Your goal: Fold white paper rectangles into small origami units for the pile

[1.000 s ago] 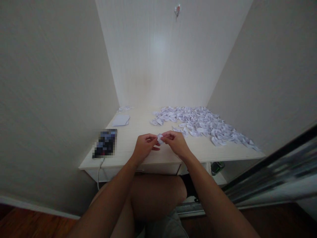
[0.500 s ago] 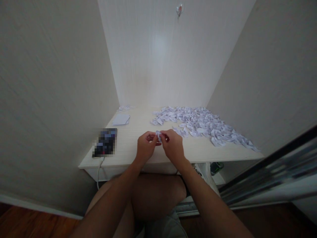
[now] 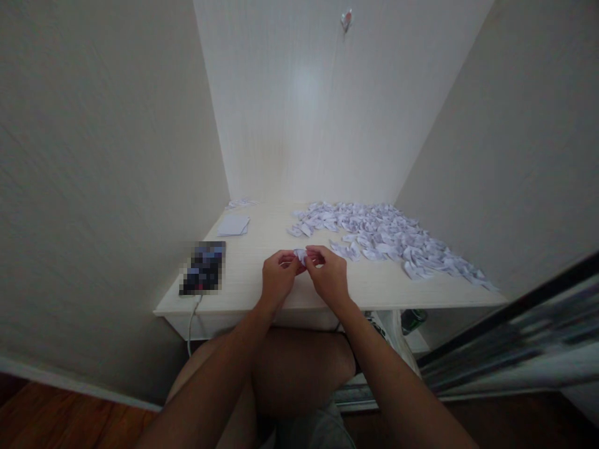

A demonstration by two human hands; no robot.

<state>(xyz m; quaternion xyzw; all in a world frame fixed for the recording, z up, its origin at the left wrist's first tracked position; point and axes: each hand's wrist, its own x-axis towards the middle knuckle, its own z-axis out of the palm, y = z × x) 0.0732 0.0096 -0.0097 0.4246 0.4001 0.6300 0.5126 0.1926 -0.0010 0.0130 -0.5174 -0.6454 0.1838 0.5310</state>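
Observation:
My left hand [image 3: 277,279] and my right hand [image 3: 329,276] meet just above the front middle of the pale wooden desk [image 3: 262,249]. Both pinch one small piece of folded white paper [image 3: 301,255] between their fingertips. The fingers of each hand are curled round it, so most of the paper is hidden. A wide heap of several similar folded white paper pieces [image 3: 384,237] spreads over the right half of the desk, a short way beyond my right hand.
A small stack of flat white paper sheets [image 3: 234,226] lies at the back left, with a few paper scraps [image 3: 240,203] behind it. A phone [image 3: 203,268] with a cable [image 3: 191,318] lies at the front left edge. Walls close in on three sides. My bare knees are under the desk.
Both hands drew a little closer together and nearer the desk edge while working the small paper piece. The view shifted slightly to the right.

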